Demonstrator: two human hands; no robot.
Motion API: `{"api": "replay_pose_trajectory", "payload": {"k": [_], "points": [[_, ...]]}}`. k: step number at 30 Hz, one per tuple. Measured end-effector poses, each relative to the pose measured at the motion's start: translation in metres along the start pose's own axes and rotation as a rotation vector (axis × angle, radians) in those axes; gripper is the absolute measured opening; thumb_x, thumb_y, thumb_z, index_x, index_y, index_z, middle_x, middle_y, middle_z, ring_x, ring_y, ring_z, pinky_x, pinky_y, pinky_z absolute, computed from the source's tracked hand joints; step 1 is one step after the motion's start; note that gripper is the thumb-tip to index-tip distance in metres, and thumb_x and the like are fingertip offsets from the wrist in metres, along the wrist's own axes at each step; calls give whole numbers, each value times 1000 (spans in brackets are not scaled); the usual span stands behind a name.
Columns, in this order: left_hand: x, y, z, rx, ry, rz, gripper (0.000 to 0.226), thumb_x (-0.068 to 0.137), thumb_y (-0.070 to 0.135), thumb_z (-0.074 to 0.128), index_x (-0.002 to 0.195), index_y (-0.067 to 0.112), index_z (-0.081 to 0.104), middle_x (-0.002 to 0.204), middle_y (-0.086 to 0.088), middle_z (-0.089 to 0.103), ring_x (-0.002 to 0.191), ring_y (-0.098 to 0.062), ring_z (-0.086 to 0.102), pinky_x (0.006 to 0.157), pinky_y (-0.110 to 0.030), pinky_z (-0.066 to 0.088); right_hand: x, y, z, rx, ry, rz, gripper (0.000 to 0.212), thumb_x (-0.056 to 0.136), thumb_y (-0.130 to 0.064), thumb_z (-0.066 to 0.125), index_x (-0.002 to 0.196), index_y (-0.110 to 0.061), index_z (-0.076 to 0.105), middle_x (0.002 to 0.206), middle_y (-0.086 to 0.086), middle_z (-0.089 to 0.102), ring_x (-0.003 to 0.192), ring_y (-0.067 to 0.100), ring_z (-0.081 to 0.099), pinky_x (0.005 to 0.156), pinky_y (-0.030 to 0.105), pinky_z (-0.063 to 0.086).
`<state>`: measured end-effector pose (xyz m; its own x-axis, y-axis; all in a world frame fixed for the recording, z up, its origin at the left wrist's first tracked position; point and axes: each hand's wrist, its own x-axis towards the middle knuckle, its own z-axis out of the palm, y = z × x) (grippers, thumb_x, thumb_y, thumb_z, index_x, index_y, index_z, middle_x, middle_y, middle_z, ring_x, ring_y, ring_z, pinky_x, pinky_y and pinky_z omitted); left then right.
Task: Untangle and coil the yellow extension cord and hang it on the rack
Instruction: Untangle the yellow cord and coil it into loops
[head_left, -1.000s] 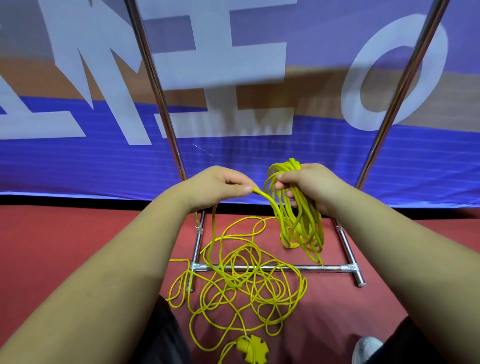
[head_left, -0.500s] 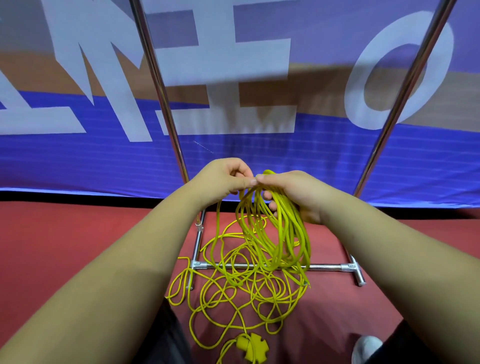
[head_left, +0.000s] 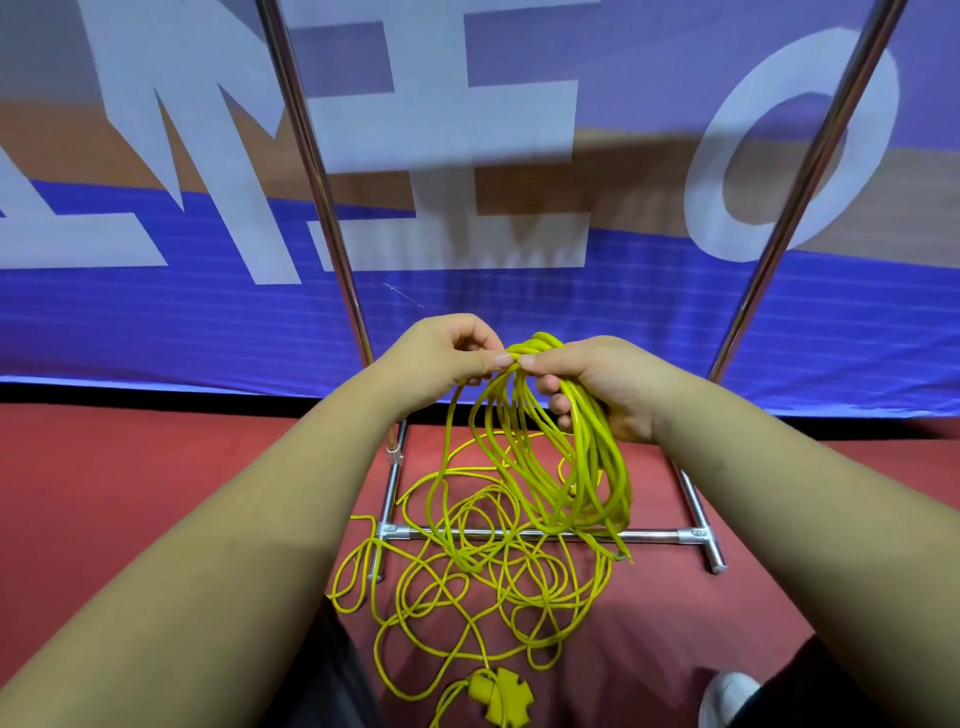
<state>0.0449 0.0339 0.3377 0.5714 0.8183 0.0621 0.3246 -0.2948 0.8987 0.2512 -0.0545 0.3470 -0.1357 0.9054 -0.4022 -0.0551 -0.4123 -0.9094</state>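
glossy metal rack (head_left: 545, 533); matt red floor (head_left: 130, 478)

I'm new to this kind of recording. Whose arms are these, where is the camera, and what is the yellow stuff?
No robot here: the camera sits on a person's head and looks down at their own two arms. The right hand grips a bunch of finished loops of the yellow cord; the left hand pinches one strand at the top of that bunch. The rest of the cord lies tangled on the red floor, over the base bar of a metal rack, with its socket end nearest the person. Behind stands a blue banner.
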Motion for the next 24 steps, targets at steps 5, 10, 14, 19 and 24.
{"api": "replay_pose_trajectory", "payload": {"k": [5, 10, 14, 19, 24], "points": [[3, -16, -7, -66, -146, -80, 14, 91, 22, 79, 97, 14, 69, 86, -8, 62, 83, -17, 60, 86, -43, 52, -7, -8, 0, 97, 39, 5, 16, 101, -22, 63, 87, -20, 55, 58, -8, 39, 43, 9, 35, 44, 24, 34], [2, -26, -11, -97, -267, -188, 22, 96, 21, 74, 102, 4, 63, 89, -5, 60, 84, -13, 58, 84, -32, 47, -10, -16, -9, 168, 53, 8, 17, 101, -26, 60, 86, -21, 55, 53, -10, 31, 39, 6, 28, 41, 22, 29], [3, -32, -11, -180, -276, -273, 14, 96, 15, 71, 106, 7, 65, 97, -9, 71, 98, -23, 66, 102, -45, 50, -14, -21, -13, 194, 45, 7, 17, 101, -26, 58, 85, -19, 55, 53, -10, 27, 37, 6, 26, 40, 21, 28], [8, -43, -9, -24, -270, -348, 14, 89, 23, 73, 88, 13, 63, 78, -18, 62, 78, -25, 59, 79, -39, 48, -16, -23, -13, 213, 35, -23, 14, 101, -25, 59, 89, -17, 59, 53, -10, 28, 37, 5, 27, 39, 21, 28], [15, -41, -7, 100, 17, -211, 10, 96, 21, 73, 96, 12, 68, 86, -12, 74, 76, -16, 69, 72, -39, 60, -15, -21, -9, 227, 25, -74, 11, 102, -23, 59, 93, -16, 61, 57, -10, 41, 41, 6, 35, 41, 22, 33]]}}
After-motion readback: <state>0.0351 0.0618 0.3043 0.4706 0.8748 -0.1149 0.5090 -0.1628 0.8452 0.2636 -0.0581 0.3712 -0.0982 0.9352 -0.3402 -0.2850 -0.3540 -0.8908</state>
